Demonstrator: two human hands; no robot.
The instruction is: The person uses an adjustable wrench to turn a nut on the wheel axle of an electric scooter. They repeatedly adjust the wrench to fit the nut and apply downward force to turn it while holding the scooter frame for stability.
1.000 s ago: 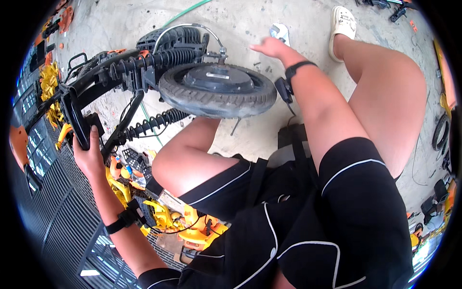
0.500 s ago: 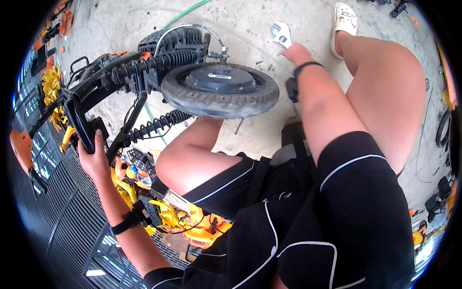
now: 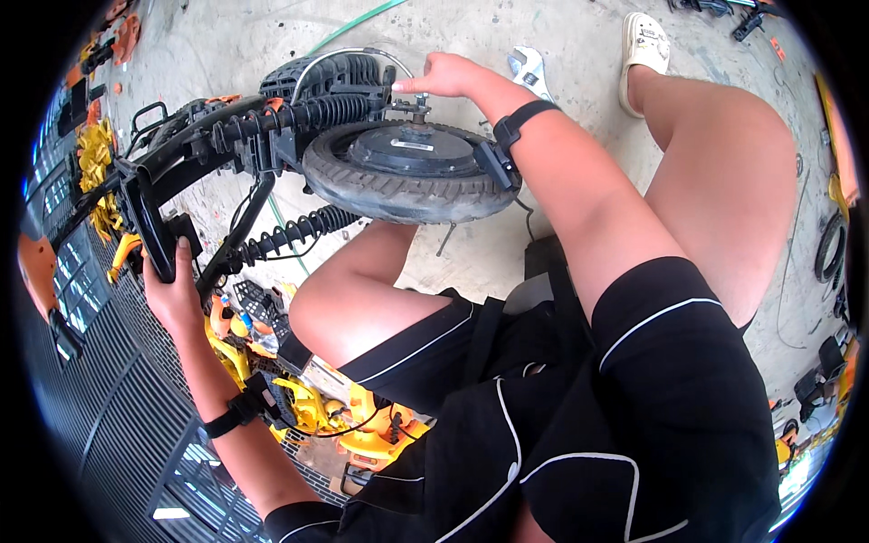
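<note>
A scooter-like black frame lies on its side, with a hub-motor wheel (image 3: pixel 412 172) facing up. Round a flat, curved black frame piece (image 3: pixel 149 222) at the left, my left hand (image 3: pixel 174 294) is closed, its thumb along the edge. Just above the wheel's axle (image 3: pixel 418 110) is my right hand (image 3: pixel 444 77), thumb stretched out and apart from the fingers; some fingertips are hidden. It holds nothing that I can see and is near a silvery cable (image 3: pixel 348 52). An adjustable wrench (image 3: pixel 529 71) lies on the floor beyond my right wrist.
Coil-spring shock absorbers (image 3: pixel 294 235) join the frame. My bent legs flank the wheel. Yellow and orange parts (image 3: pixel 312 407) lie at lower left, beside dark grating. A green hose (image 3: pixel 362 18) runs across the concrete floor; a tyre (image 3: pixel 830 244) lies at far right.
My right hand has let go of the wrench, leaving it on the floor, and moved left to the wheel's axle. The left hand keeps its hold on the frame.
</note>
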